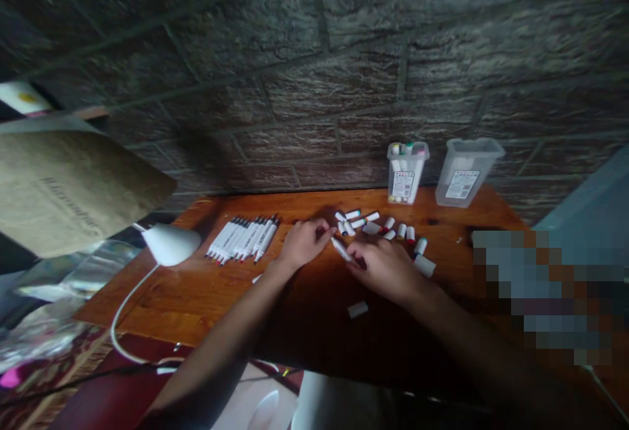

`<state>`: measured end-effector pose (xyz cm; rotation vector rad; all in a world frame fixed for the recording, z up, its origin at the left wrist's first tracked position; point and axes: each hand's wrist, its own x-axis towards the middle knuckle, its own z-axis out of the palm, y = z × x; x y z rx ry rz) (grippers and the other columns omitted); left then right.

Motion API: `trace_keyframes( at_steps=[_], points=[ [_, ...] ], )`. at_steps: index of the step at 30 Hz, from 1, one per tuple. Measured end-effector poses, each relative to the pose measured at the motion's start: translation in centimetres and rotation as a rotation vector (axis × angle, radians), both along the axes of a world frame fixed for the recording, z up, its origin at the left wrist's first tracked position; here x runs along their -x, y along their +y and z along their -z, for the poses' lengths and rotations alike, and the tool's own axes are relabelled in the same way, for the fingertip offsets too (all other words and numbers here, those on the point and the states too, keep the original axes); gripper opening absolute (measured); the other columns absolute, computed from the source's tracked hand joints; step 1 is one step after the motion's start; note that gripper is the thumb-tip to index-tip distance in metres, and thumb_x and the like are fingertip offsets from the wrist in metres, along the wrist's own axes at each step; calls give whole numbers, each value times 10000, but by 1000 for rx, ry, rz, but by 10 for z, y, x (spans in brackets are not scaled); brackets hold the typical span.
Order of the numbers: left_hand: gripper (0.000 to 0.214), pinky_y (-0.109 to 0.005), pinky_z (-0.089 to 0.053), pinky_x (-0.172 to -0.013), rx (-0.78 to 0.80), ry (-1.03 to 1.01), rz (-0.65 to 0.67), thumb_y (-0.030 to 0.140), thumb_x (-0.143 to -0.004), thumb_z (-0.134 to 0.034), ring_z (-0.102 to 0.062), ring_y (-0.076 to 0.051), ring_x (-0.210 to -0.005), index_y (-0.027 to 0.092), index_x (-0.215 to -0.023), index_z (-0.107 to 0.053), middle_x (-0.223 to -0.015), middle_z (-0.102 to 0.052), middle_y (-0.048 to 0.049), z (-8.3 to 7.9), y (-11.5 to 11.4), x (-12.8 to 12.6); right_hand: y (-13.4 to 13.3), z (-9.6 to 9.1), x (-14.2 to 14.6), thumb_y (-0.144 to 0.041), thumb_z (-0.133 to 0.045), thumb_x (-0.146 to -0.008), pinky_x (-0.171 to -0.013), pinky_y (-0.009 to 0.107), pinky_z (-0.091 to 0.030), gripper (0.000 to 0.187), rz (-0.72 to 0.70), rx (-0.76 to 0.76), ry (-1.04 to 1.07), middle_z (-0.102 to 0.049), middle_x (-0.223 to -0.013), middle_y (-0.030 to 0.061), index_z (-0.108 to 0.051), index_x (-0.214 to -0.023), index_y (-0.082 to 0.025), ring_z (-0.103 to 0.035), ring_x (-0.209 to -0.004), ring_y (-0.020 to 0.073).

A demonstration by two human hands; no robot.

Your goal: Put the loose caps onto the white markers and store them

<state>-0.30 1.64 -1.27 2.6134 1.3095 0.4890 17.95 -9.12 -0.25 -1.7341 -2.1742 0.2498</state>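
In the head view, a white marker [341,249] is pinched in the fingers of my right hand [386,265], its far end tilted up toward the left. My left hand [305,244] is closed, thumb and fingers together beside that end; what they hold, if anything, is too small to make out. Loose white marker caps [411,234] with coloured ends lie scattered just behind and right of my hands. To the left, several uncapped white markers [240,240] rest side by side in a row. A lone whitish piece [358,310] lies on the table in front of my right hand.
On the wooden table [157,305], a clear container with markers [403,174] and another clear container [466,174] stand by the stone wall [354,76]. A white lamp base [171,244] with a large shade [73,187] is at left; its cable [115,318] hangs over the edge.
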Motion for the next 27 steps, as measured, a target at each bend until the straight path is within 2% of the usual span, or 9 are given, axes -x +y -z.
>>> trace_keyframes(
  at_steps=[3, 6, 11, 13, 15, 17, 19, 23, 27],
  points=[
    [307, -228, -406, -654, 6, -2, 6, 408, -952, -491, -646, -149, -685, 196, -836, -679, -790, -726, -30, 0, 2, 2, 0, -1, 0, -242, -584, -843, -735, 328, -466, 166, 43, 28, 74, -759, -895, 42, -691, -970, -243, -703, -858, 237],
    [328, -219, -403, -653, -12, -20, -19, 431, -956, -480, -637, -139, -680, 198, -825, -670, -786, -722, -18, -4, 3, 4, 2, -3, -6, -240, -623, -796, -774, 327, -478, 167, 72, 28, 260, -766, -902, 37, -712, -937, -230, -706, -857, 226],
    [405, -234, -405, -644, -80, -36, -181, 478, -965, -425, -639, -154, -661, 194, -809, -669, -736, -711, -36, -18, 7, 16, 8, -8, -24, -256, -640, -784, -731, 306, -491, 176, 103, 34, 654, -764, -925, 37, -741, -921, -212, -687, -798, 187],
    [406, -259, -419, -661, -100, 1, -276, 492, -953, -430, -662, -191, -702, 199, -832, -683, -763, -723, -61, -25, 10, 26, 11, -9, -30, -281, -648, -791, -719, 303, -489, 175, 112, 53, 762, -760, -912, 37, -750, -916, -213, -679, -783, 179],
    [401, -300, -449, -691, -95, 112, -440, 516, -930, -442, -687, -253, -801, 215, -883, -704, -858, -744, -90, -32, 14, 39, 13, -9, -35, -316, -685, -779, -677, 285, -484, 201, 125, 117, 886, -749, -875, 39, -756, -928, -201, -663, -737, 163],
    [420, -357, -486, -740, -36, 280, -638, 552, -908, -443, -683, -321, -948, 239, -970, -715, -1011, -745, -115, -38, 18, 54, 15, -8, -37, -360, -729, -756, -562, 246, -443, 265, 144, 236, 1050, -728, -806, 36, -757, -953, -185, -624, -647, 133],
    [448, -408, -508, -798, 73, 417, -733, 563, -903, -432, -658, -351, -1056, 250, -1075, -702, -1154, -713, -133, -43, 23, 68, 16, -6, -37, -383, -769, -726, -471, 212, -375, 305, 155, 352, 1226, -703, -763, 32, -757, -946, -173, -584, -599, 109],
    [377, -461, -515, -862, 191, 495, -694, 461, -856, -551, -651, -373, -1083, 181, -1055, -708, -1187, -696, -182, -41, 30, 80, 17, -6, -34, -331, -821, -676, -502, 190, -422, 245, 182, 450, 1522, -710, -846, 39, -757, -859, -181, -593, -665, 98],
    [385, -465, -519, -867, 180, 488, -640, 437, -875, -522, -637, -376, -1114, 166, -1095, -684, -1215, -677, -197, -34, 28, 73, 17, -6, -31, -292, -826, -680, -506, 191, -437, 219, 184, 466, 1587, -707, -846, 33, -752, -856, -186, -579, -653, 93]
  ],
)
